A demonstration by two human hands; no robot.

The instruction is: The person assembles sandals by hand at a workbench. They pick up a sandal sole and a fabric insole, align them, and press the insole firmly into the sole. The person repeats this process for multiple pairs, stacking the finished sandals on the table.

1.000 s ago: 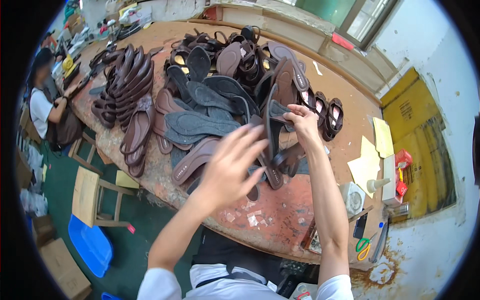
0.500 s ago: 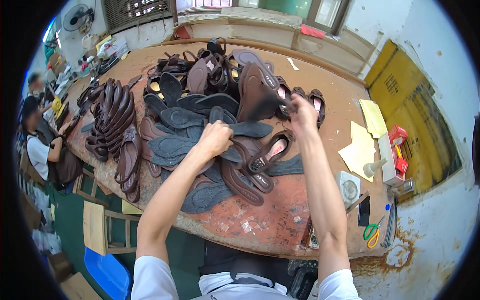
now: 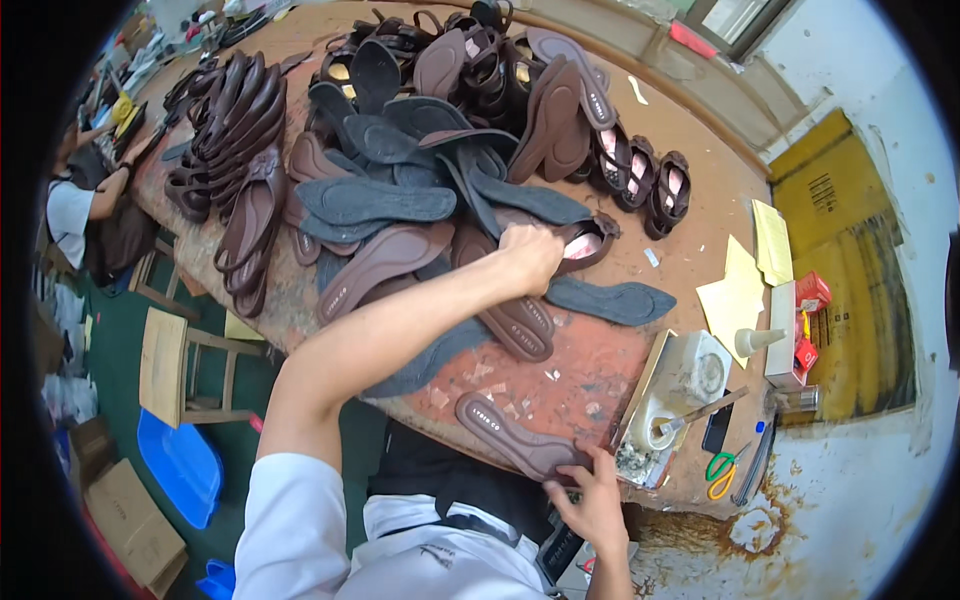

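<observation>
Bright, even lt; window (image 3: 738, 20) pale, top R. Soft shadows on table (image 3: 722, 212). Fisheye bends edges, black rim; far-L bg soft.

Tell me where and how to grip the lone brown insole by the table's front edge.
Probably its right end, from the right: the brown insole lies slantwise with that end closest to you, and the right grip touches it there.

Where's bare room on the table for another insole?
Barring scraps: between the rightmost sandal and yellow sheets; also between the brown insole at the right hand and the rightmost dark insole. The pile by the left hand is crowded.
</observation>
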